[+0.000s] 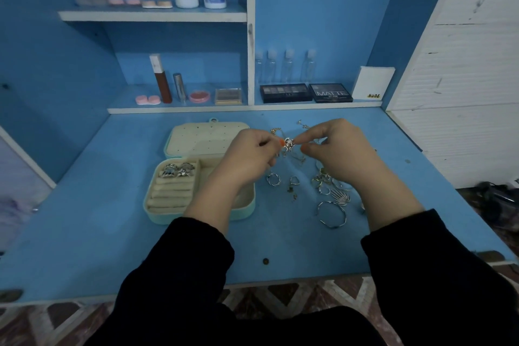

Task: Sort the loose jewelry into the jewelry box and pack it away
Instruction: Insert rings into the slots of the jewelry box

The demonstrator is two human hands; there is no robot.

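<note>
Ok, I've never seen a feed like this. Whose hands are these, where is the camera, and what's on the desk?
There is no robot here, only a person in dark sleeves. The single picture comes from a camera on their head, looking down. The left hand and right hand together pinch a silver flower-shaped piece above the blue desk. The open jewelry box sits to the left, with a few rings already in it. More loose jewelry lies to the right.
</note>
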